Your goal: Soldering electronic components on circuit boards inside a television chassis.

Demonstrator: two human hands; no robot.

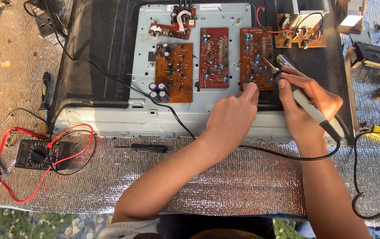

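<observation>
Screwdriver [142,148] and multimeter [37,154] lie well left of hands, seemingly unobstructing.

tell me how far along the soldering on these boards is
Done: three brown circuit boards lie on the grey metal chassis, components fitted. In hand: the right hand holds a soldering iron, tip on the rightmost board, while the left hand steadies its lower edge. Left: cannot tell which joints remain; the multimeter and screwdriver lie unused.
</observation>
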